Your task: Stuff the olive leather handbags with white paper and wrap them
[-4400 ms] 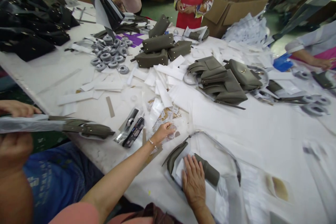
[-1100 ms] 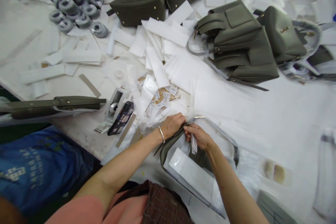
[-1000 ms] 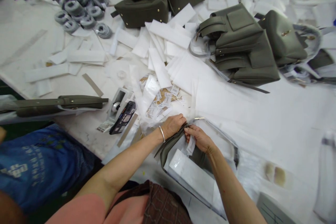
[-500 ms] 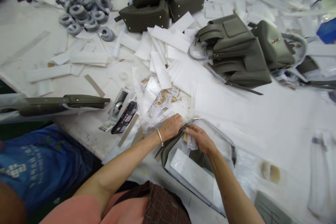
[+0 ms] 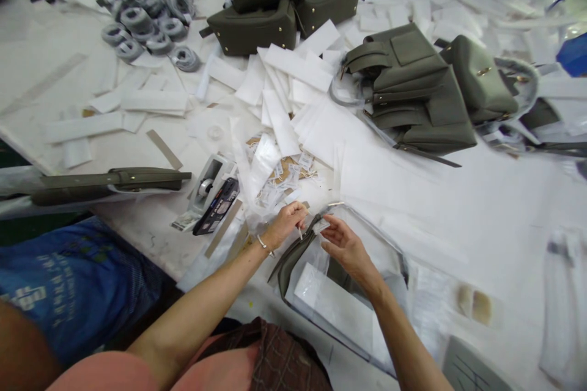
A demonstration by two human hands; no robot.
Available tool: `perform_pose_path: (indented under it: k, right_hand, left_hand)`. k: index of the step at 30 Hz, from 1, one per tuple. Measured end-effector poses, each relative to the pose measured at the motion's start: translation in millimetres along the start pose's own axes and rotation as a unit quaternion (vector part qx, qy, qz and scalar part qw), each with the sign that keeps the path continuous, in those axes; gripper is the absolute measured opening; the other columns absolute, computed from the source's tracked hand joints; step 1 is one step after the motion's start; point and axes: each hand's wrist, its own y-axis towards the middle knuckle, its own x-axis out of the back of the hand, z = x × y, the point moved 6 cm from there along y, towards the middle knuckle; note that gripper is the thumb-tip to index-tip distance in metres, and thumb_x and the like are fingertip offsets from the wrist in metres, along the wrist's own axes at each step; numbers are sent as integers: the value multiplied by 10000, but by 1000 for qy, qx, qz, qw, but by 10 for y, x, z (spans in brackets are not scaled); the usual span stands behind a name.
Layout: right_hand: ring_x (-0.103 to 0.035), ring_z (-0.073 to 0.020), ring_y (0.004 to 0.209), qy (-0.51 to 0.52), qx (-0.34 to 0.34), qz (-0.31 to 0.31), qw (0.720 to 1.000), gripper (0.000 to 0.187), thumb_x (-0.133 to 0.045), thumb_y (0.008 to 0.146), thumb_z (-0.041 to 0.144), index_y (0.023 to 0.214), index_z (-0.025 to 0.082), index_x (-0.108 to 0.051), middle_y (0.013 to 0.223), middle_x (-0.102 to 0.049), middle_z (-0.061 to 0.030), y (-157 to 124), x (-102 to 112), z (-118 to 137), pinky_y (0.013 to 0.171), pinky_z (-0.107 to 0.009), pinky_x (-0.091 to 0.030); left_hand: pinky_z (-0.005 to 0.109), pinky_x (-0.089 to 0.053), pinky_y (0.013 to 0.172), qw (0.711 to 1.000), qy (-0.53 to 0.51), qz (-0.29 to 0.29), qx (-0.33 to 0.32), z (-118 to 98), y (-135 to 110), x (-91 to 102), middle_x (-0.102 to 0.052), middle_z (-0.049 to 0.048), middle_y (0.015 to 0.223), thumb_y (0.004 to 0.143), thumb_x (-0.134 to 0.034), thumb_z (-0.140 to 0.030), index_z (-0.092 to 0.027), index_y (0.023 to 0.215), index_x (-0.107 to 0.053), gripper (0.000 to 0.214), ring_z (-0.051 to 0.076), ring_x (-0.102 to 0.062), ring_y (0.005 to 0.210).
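Observation:
The olive-green bag (image 5: 290, 269) lies open in front of me, with white padding (image 5: 337, 302) and clear plastic inside. Its handle (image 5: 373, 226), wrapped in film, arcs toward the far side. My left hand (image 5: 287, 225) is closed in a pinch beside the bag's upper end, a thin pale string (image 5: 300, 233) showing at the fingers. Over the bag opening, my right hand (image 5: 347, 247) has its fingers apart. Their tips are close to a small whitish tag (image 5: 320, 225) at the bag's edge; contact is hard to tell.
Beyond my left hand lies a pile of stringed tags (image 5: 287, 177). A phone (image 5: 216, 206) leans by a grey box (image 5: 206, 186). Olive bags (image 5: 417, 91), white foam strips (image 5: 279, 122) and grey rolls (image 5: 137, 21) cover the far table. Someone in a blue shirt (image 5: 73, 287) is at left.
My left hand has drawn away from the bag's edge, slightly left. My right hand's fingers have spread from their pinch, and the tags once hanging below them now show as one whitish piece at the edge.

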Motion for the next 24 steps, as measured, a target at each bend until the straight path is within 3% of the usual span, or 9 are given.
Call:
perform_pose_path:
  k: [3,7,9,11,15,19,24]
  right_hand:
    - [-630,-191,853,-147,69,-8,987,389,-591,763,224,1149,266,-626,937,-657,-27,95,19,66,843,-385,-513]
    - [-597,-210,857,-300,160,-98,935,245,-543,801,224,975,254,-713,987,-616,-68,213,48,308,824,-395,-506]
    - [-585,-188,784,-294,165,-144,930,203,-588,804,293,957,243,-712,1059,-588,-83,257,82,381,778,-383,-515]
    - [-573,-167,709,-254,144,-161,943,185,-635,789,377,882,229,-695,1041,-599,-80,292,107,384,732,-367,-516]
    - [-586,-183,626,-180,54,-122,975,267,-650,778,496,741,235,-614,699,-636,-16,324,95,239,660,-342,-487]
    - [-624,-201,631,-190,15,-111,975,284,-650,768,516,794,234,-622,689,-675,-9,303,86,156,655,-342,-470]
    - [-648,-216,694,-182,9,-121,976,318,-716,704,496,861,231,-636,785,-707,-23,268,123,77,713,-361,-490]
  left_hand:
    - [251,-372,606,1000,0,4,2,33,6,9,-458,-52,596,852,-577,-422,-181,726,-475,290,100,-440,566]
    - [247,-360,587,1000,1,7,6,24,-6,5,-464,-50,593,845,-585,-442,-178,706,-475,317,96,-435,559]
    - [241,-355,582,1000,-1,11,7,4,-19,-3,-471,-48,607,845,-583,-453,-176,716,-478,323,93,-436,560]
    - [235,-354,577,1000,1,20,11,-12,-35,-18,-485,-51,639,834,-599,-444,-169,797,-509,292,90,-444,565]
    - [232,-369,603,996,71,48,-6,-45,-60,-80,-493,-69,683,786,-657,-344,-175,1042,-542,328,97,-464,598]
    - [246,-371,641,970,238,23,-47,-103,-59,-148,-519,-64,665,789,-649,-250,-197,1013,-623,231,116,-488,638]
    - [255,-406,659,948,313,-14,-57,-170,-38,-213,-615,-35,724,840,-629,-266,-209,945,-661,123,134,-553,671]
